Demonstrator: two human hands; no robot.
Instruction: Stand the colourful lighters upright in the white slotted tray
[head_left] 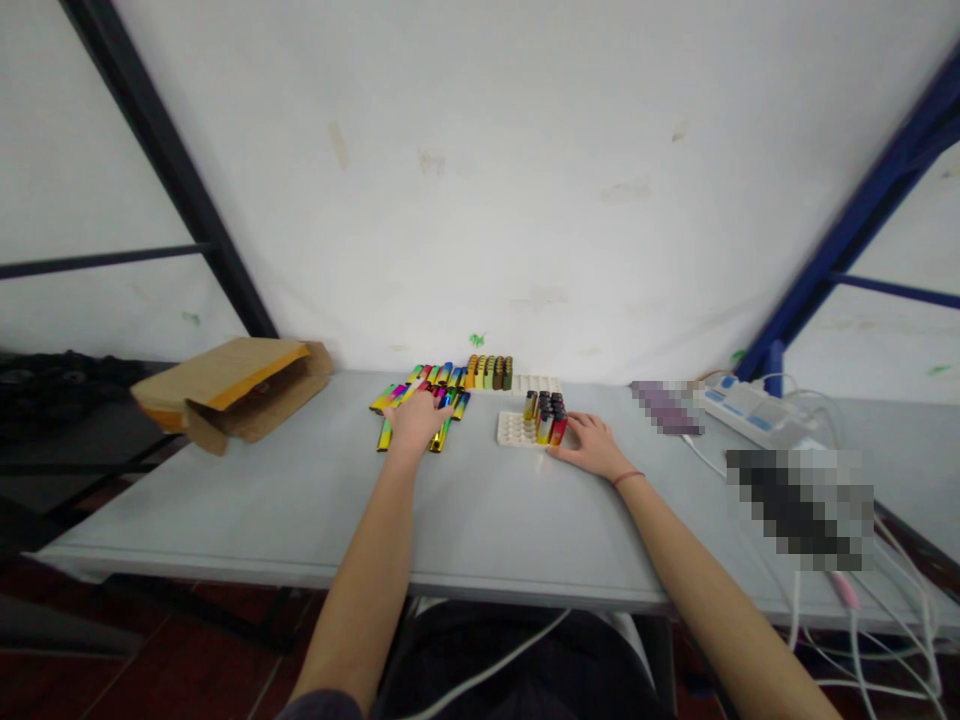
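Note:
My left hand [417, 415] reaches over a spread of shiny multicoloured lighter sleeves [385, 433] on the table. Its thumb and outer finger stand apart, while the remaining fingertips are hidden behind the hand. At the right end of a white tray with round holes [517, 430], my right hand [594, 446] grips the edge, thumb at the near corner and fingers along the side. Several upright lighters with black tops [551, 420] fill the tray's right part, close to those fingers. Holes show on the tray's left.
Behind stand upright gold-topped lighters [489, 372] beside a second white tray [538, 384]. An opened cardboard box [232, 385] lies at the left. To the right are a phone [667, 408], a power strip [750, 410], a blurred dark object [799, 510] and white cables. A wall rises behind the table [480, 520].

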